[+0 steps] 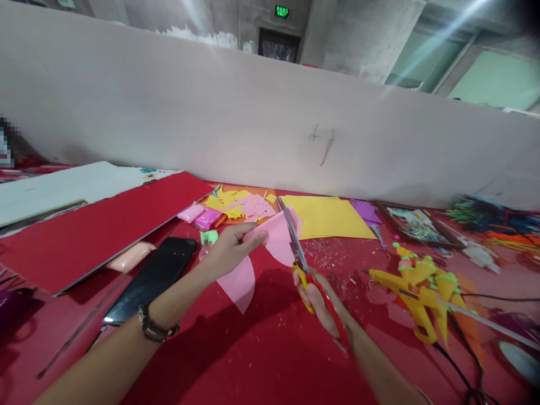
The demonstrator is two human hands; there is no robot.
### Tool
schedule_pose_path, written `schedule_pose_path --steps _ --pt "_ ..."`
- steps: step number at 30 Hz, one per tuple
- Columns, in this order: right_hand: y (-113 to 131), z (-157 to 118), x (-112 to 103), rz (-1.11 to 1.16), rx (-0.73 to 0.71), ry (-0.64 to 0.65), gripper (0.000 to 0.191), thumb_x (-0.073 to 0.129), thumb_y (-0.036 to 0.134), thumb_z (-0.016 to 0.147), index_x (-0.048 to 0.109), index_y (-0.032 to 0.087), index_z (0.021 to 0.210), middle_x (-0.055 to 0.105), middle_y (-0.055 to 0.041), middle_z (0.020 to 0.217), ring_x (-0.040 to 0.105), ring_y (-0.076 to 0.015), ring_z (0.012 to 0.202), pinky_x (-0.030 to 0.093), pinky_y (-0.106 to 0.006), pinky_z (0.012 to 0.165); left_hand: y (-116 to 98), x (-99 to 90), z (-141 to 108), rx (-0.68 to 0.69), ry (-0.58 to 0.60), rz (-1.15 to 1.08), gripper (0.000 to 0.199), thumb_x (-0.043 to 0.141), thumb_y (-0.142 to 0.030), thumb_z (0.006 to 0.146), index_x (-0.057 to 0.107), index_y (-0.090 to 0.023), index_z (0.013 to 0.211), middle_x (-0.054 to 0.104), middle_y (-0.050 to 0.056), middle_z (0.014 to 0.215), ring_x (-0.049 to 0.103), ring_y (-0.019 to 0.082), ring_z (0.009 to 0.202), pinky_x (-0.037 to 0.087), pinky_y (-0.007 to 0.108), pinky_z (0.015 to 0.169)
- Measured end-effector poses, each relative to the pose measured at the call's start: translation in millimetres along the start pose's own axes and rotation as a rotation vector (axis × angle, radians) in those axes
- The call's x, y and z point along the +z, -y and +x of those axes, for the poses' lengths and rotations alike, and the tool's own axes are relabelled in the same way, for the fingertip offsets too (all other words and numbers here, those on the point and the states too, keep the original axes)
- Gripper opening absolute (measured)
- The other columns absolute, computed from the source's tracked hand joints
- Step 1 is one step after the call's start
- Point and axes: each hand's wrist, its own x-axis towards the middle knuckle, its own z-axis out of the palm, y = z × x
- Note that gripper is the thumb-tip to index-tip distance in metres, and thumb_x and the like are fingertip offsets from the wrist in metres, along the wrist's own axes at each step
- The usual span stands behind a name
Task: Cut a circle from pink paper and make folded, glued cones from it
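Observation:
My left hand (230, 247) pinches a piece of pink paper (274, 228) between thumb and fingers, above the red table. In my right hand (318, 301) are scissors (297, 247) with red and yellow handles, fingers wrapped round the loops. Their blades point up and away from me, at the right edge of the pink paper. Below my left hand lies a cut pink paper shape (240, 284) with a pointed end. More pink paper lies on the table behind the blades, partly hidden.
A black phone (154, 278) and a red board (105, 225) lie left. Yellow sheets (333, 216) and paper scraps (253, 205) lie at the back. Right are a yellow glue gun (415, 298) with cords and a tray (417, 225) of small items. A white partition (236, 112) stands behind.

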Motion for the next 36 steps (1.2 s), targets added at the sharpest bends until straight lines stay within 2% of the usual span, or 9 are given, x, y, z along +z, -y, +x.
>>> schedule_pose_path --steps 3,5,7,9,15,21,28,33,36 --pt "11 -7 2 -0.028 -0.003 0.011 0.037 0.030 0.054 0.087 0.041 0.019 0.080 0.033 0.0034 0.060 0.028 -0.0075 0.049 0.024 -0.021 0.044 -5 -4.2 0 -0.063 0.094 -0.073 0.028 0.050 -0.039 0.078 0.049 -0.018 0.059 0.043 -0.004 0.053 0.036 0.008 0.045 0.026 0.020 0.043" --pt "19 -7 4 -0.065 -0.008 0.004 0.039 0.031 0.055 0.086 0.040 0.018 0.076 0.032 0.0032 0.059 0.028 -0.0080 0.050 0.023 -0.022 0.044 -8 -6.8 0 -0.118 0.118 -0.119 0.021 0.057 -0.039 0.073 0.059 -0.019 0.078 0.055 -0.002 0.061 0.043 0.010 0.047 0.030 0.020 0.043" --pt "24 -5 6 -0.126 -0.034 -0.014 0.042 0.032 0.058 0.084 0.038 0.018 0.071 0.031 0.0028 0.058 0.028 -0.0085 0.052 0.022 -0.023 0.045 -11 -7.8 -1 -0.147 0.073 -0.139 0.036 0.064 -0.038 0.066 0.059 -0.019 0.097 0.061 0.001 0.067 0.051 0.012 0.051 0.035 0.020 0.044" --pt "26 -2 8 -0.195 -0.068 -0.027 0.043 0.034 0.059 0.082 0.037 0.018 0.068 0.032 0.0019 0.059 0.030 -0.0092 0.054 0.022 -0.023 0.047 -14 -7.6 -3 -0.128 0.054 -0.168 0.042 0.064 -0.035 0.067 0.057 -0.018 0.104 0.062 0.001 0.066 0.055 0.013 0.052 0.040 0.021 0.046" --pt "18 2 13 -0.292 -0.096 0.015 0.048 0.033 0.064 0.078 0.035 0.019 0.064 0.034 0.0013 0.059 0.030 -0.0099 0.053 0.021 -0.025 0.049 -23 -5.9 -8 -0.113 0.255 -0.207 0.030 0.057 -0.034 0.075 0.056 -0.019 0.101 0.057 -0.003 0.057 0.050 0.009 0.035 0.037 0.018 0.036" --pt "14 2 11 -0.327 -0.062 0.044 0.050 0.036 0.066 0.075 0.032 0.018 0.061 0.033 0.0025 0.057 0.028 -0.0086 0.051 0.019 -0.024 0.049 -20 -2.2 -10 -0.218 0.178 -0.110 0.024 0.056 -0.039 0.076 0.059 -0.017 0.085 0.042 -0.009 0.036 0.040 0.007 0.027 0.027 0.015 0.030" --pt "8 1 13 -0.341 0.026 0.032 0.048 0.041 0.063 0.074 0.034 0.018 0.060 0.031 0.0038 0.054 0.025 -0.0071 0.051 0.019 -0.022 0.046 -13 3.4 -7 -0.305 0.103 -0.241 0.021 0.056 -0.035 0.076 0.052 -0.017 0.067 0.044 -0.009 0.043 0.042 0.004 0.030 0.032 0.016 0.035" --pt "11 2 16 -0.375 0.085 0.026 0.041 0.049 0.051 0.074 0.031 0.018 0.059 0.030 0.0045 0.055 0.024 -0.0061 0.051 0.020 -0.021 0.046 -16 -5.9 1 -0.281 -0.154 -0.409 0.033 0.050 -0.036 0.079 0.040 -0.017 0.054 0.038 -0.009 0.039 0.034 0.003 0.029 0.026 0.015 0.032" --pt "16 2 16 -0.377 0.091 0.046 0.037 0.053 0.044 0.074 0.030 0.018 0.060 0.030 0.0047 0.057 0.024 -0.0061 0.051 0.020 -0.020 0.047 -7 -25.6 24 -0.218 -0.344 -0.236 0.033 0.046 -0.040 0.082 0.042 -0.017 0.059 0.040 -0.007 0.042 0.036 0.004 0.033 0.028 0.015 0.035"
